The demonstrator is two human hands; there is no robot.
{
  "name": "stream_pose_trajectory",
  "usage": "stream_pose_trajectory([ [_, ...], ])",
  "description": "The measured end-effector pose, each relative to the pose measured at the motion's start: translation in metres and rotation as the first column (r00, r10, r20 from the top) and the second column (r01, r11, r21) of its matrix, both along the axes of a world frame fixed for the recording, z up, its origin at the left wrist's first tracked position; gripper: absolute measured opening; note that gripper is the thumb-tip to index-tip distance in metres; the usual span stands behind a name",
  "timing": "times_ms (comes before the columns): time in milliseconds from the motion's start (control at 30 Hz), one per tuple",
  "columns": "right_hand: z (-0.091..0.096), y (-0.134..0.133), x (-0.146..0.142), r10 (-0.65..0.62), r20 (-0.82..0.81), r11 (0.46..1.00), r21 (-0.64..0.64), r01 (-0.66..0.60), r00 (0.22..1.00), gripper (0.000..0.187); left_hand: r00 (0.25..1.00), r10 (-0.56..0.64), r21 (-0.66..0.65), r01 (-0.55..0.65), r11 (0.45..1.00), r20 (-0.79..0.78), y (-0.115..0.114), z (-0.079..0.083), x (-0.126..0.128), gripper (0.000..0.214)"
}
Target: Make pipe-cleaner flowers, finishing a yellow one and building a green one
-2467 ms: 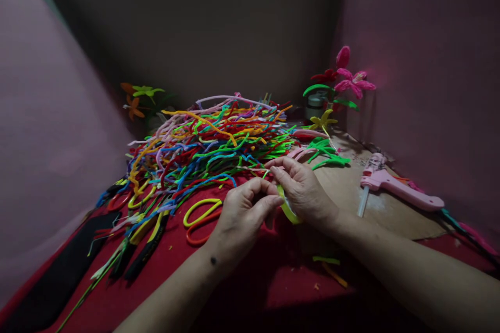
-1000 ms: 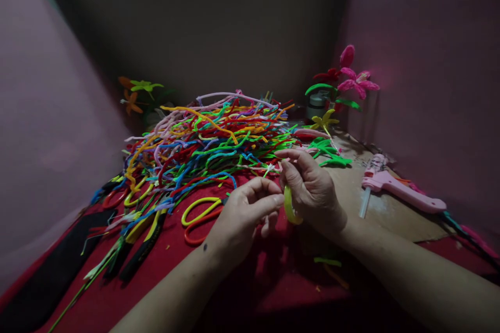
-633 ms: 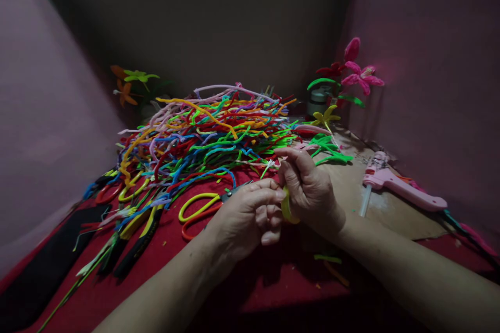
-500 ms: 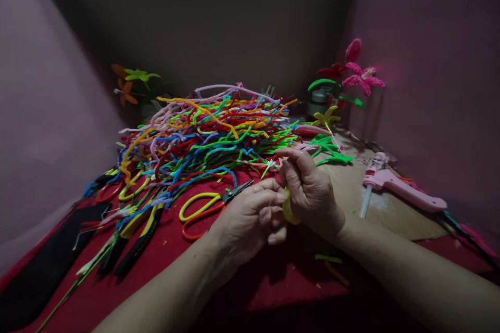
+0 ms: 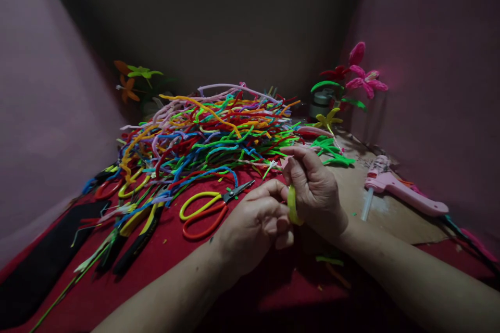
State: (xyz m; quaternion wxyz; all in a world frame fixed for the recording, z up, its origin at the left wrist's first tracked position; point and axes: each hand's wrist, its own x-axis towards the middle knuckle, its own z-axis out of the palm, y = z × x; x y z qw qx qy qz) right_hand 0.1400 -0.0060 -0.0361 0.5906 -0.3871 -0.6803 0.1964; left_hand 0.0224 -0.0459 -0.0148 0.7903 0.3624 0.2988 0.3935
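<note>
My right hand is closed, pinching a thin white-tipped stem between thumb and forefinger, with a yellow-green tape roll against its palm. My left hand is curled beside it, fingers closed near the roll; what they pinch is too small to make out. Both hands hover over the red cloth, just in front of the big heap of coloured pipe cleaners. Scissors with yellow and orange handles lie just left of my left hand.
A pink glue gun lies on brown cardboard at the right. Pipe-cleaner flowers stand at back right and back left. Pliers with black-yellow handles and a black strip lie at the left. Walls close in on three sides.
My left hand has drawn down and back toward me, closing into a curl beside the tape roll. My right hand has stayed put with the stem. The scissors' blades have come into view.
</note>
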Motion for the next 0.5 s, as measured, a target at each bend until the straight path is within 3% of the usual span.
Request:
stream_pose_trajectory([
  [200,-0.0014,-0.0018,-0.0007,-0.003,0.032,1.000,0.030,0.002,0.999,0.021,1.000,0.014,-0.087,-0.012,0.996,0.019,0.0031,0.0023,-0.0002,0.004],
  [500,-0.0007,0.0015,0.0002,0.013,-0.041,1.000,0.008,-0.013,0.999,0.019,0.999,0.004,-0.018,-0.004,1.000,0.034,-0.0003,0.0001,0.0006,0.012],
])
